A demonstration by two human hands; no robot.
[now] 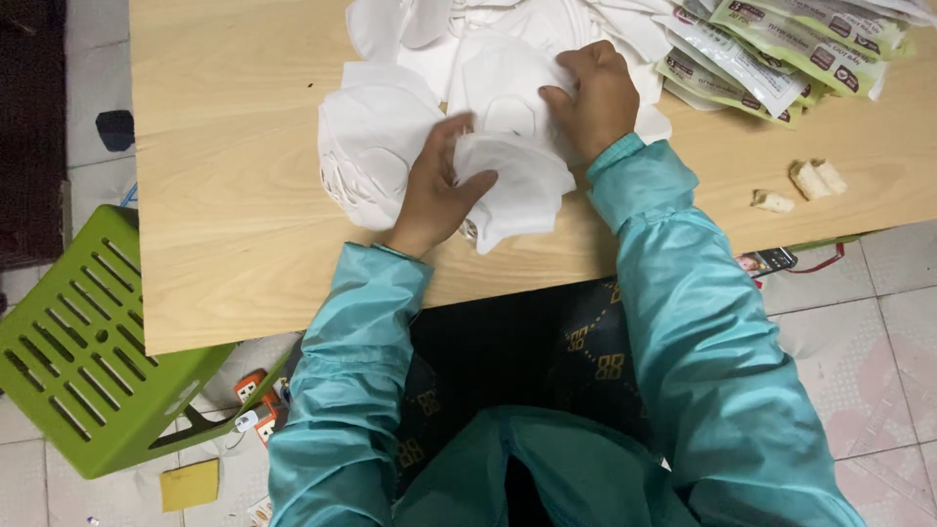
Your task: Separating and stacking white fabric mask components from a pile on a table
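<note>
My left hand (434, 190) grips a folded white face mask (522, 185) near the front edge of the wooden table (234, 176). My right hand (593, 96) presses on another white mask (503, 83) just behind it, fingers curled over its edge. A stack of white masks (371, 146) lies to the left of my left hand. More loose white masks (468, 24) are heaped at the back of the table. Both of my arms wear teal sleeves.
A pile of green-and-white sealed packets (781, 49) lies at the table's back right. Small beige scraps (815, 178) sit on the right. A green slatted plastic basket (83, 351) stands on the tiled floor at left, with an orange power strip (256, 400) and a yellow sponge (190, 484).
</note>
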